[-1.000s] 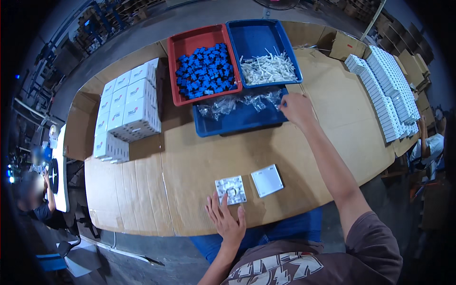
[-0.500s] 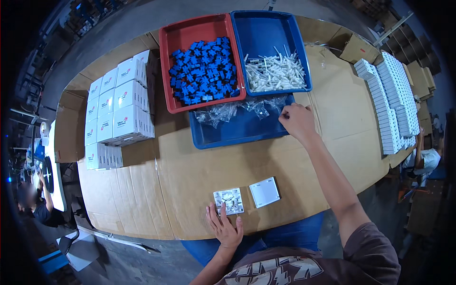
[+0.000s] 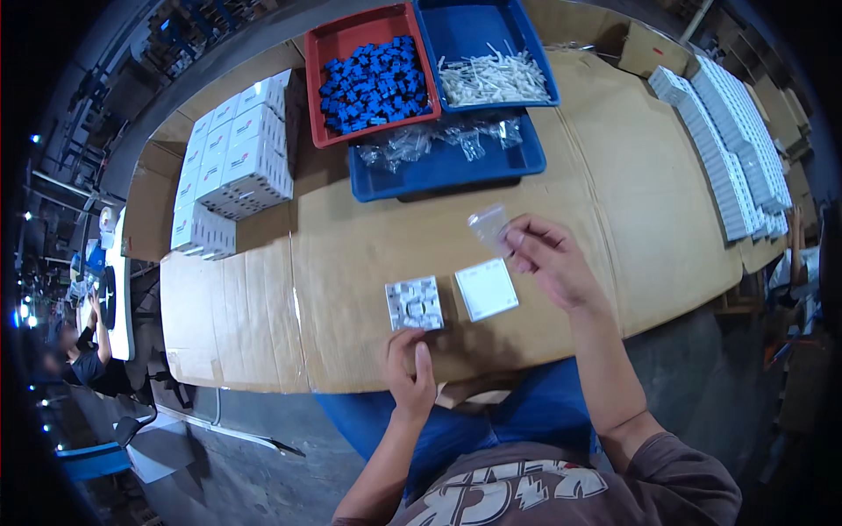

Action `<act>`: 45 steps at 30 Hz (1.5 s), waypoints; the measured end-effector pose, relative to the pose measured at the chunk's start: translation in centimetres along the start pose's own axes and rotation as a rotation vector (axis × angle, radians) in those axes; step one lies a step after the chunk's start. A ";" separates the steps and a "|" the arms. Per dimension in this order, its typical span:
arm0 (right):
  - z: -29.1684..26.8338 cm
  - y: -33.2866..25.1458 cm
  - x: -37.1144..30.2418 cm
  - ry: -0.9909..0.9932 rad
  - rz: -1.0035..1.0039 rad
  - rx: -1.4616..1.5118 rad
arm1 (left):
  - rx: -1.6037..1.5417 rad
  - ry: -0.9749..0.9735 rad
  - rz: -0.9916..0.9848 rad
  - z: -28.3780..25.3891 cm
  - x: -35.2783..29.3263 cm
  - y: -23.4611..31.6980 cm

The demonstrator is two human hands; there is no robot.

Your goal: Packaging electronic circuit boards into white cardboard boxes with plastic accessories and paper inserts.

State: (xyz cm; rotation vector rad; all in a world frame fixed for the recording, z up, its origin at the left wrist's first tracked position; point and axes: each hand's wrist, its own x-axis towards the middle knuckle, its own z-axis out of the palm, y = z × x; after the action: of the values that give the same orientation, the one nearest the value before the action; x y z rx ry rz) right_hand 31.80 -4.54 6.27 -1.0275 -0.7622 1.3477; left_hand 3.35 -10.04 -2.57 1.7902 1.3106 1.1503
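Note:
My right hand (image 3: 554, 265) pinches a small clear plastic bag (image 3: 488, 225) by one end, holding it above the table. Beneath it lies a flat white square cover (image 3: 488, 289). To the cover's left is a white square box base (image 3: 414, 303) with its molded inside facing up. My left hand (image 3: 409, 373) is at the near edge of that base, fingers bent and thumb apart, gripping nothing. More clear bags (image 3: 408, 149) are spread in the lower blue tray (image 3: 447, 182).
A red tray (image 3: 317, 88) of blue plastic parts and a blue tray (image 3: 478, 31) of white plugs stand at the back. White boxes (image 3: 230, 158) are stacked at left, white pieces (image 3: 732, 162) in rows at right. Another person (image 3: 88, 351) sits far left.
My right hand has come back from the lower blue tray toward me with a clear bag. My left hand has slid off the box base to its near edge. The whole view has shifted.

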 end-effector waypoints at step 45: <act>4.8 7.1 -11.6 -0.103 0.150 -0.165 | -0.617 0.027 -0.356 1.4 -0.4 9.6</act>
State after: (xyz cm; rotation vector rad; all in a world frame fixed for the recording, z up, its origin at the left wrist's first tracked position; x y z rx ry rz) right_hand 23.33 -15.71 3.09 -1.1712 -0.8994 1.4947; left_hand 8.44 -13.32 4.98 1.0540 1.0723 1.2051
